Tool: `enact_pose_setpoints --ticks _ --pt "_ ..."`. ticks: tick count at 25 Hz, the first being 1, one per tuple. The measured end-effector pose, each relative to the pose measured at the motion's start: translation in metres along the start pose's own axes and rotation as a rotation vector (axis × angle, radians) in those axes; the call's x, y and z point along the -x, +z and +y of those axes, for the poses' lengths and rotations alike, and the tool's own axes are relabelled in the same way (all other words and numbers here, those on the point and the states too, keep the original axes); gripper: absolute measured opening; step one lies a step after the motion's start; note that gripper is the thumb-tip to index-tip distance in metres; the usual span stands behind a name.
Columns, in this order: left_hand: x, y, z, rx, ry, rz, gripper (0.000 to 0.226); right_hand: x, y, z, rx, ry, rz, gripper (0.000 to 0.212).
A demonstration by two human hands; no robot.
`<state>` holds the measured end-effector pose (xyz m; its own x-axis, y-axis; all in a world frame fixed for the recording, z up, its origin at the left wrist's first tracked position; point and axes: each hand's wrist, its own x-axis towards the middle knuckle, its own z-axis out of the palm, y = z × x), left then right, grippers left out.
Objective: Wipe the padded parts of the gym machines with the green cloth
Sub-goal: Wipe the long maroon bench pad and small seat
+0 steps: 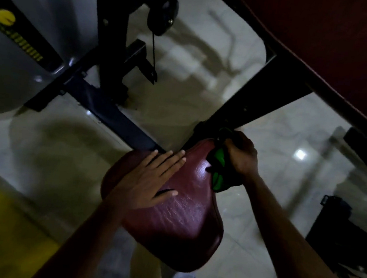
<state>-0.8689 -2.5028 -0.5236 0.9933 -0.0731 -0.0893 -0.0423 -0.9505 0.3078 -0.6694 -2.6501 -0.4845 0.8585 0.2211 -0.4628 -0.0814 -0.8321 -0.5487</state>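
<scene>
Your padded seat (176, 209) sits nearest you, above the floor (266, 162). It is maroon, glossy, finely creased like leather, and pear-shaped: the broad rounded end faces you and the narrow end points away, toward the black frame (245, 109), so its long axis runs from you up and slightly right.

Your left hand (147, 185) lies flat on the seat's left half, fingers (171, 160) straight and slightly apart, tips reaching the far left edge.

Your right hand (242, 157) is at the narrow end, fingers curled tight around the bunched green cloth (219, 168), which hangs against the seat's right edge; the cloth looks soft and crumpled, partly in shadow.

Beyond, the floor is pale, polished tile with reflections. A grey shroud (27, 57) with a yellow round mark stands far left; a dark red pad (337, 42) crosses the far right.
</scene>
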Motion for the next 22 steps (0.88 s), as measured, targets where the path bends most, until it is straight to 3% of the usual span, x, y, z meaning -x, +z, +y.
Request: enact_pose_setpoints --ticks 2,7,12,17,22 --pt "-0.006 -0.009 -0.006 -0.032 0.072 -0.008 0.076 0.001 0.006 -0.003 -0.164 0.101 0.049 0.039" --pt "-0.017 -0.018 -0.015 -0.045 0.151 -0.04 0.083 0.021 0.004 -0.009 -0.22 0.218 0.081 0.032" --pt "-0.034 -0.023 -0.018 -0.054 0.223 -0.083 0.094 0.046 0.012 0.015 -0.358 0.479 0.066 0.012" --pt "-0.056 -0.033 -0.015 -0.113 0.399 -0.2 0.113 0.047 0.01 0.004 -0.356 0.403 0.097 0.027" --pt "-0.064 -0.037 -0.014 -0.126 0.446 -0.25 0.114 0.086 0.008 0.027 -0.161 0.368 -0.017 0.034"
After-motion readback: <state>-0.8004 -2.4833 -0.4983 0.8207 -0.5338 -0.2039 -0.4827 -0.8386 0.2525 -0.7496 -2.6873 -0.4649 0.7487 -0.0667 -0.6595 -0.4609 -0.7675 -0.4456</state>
